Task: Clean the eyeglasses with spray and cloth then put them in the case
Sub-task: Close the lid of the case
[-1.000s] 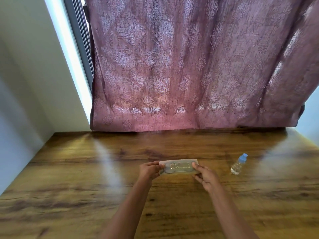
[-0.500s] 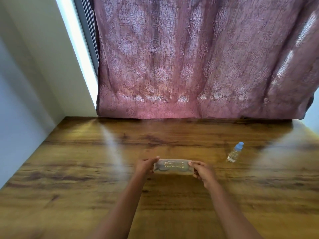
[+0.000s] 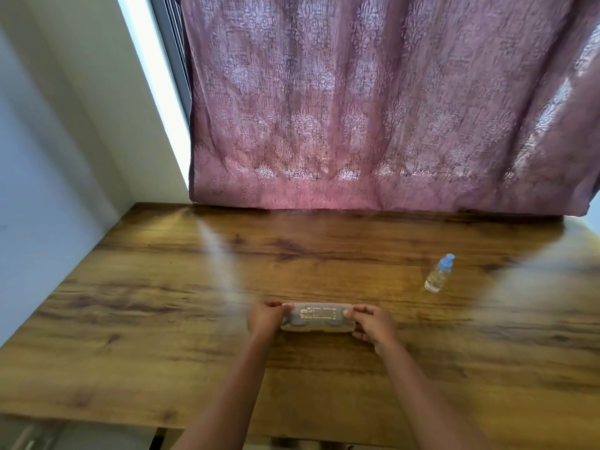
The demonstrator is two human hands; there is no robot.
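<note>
Gripping case [image 3: 316,318] ends w/ curled fingers, L hand [image 3: 264,318] & R hand [image 3: 370,323]; glasses [image 3: 299,324] prob. inside; spray [image 3: 438,275] apart; cleaning stage unclear.

glossy wood table [image 3: 162,319], translucent plastic case [image 3: 316,318].

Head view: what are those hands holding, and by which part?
The translucent case, gripped at its short ends: left hand on the left end, right hand on the right.

Wooden table [image 3: 324,251]: 1 spray bottle [image 3: 438,275] standing, right side.
</note>
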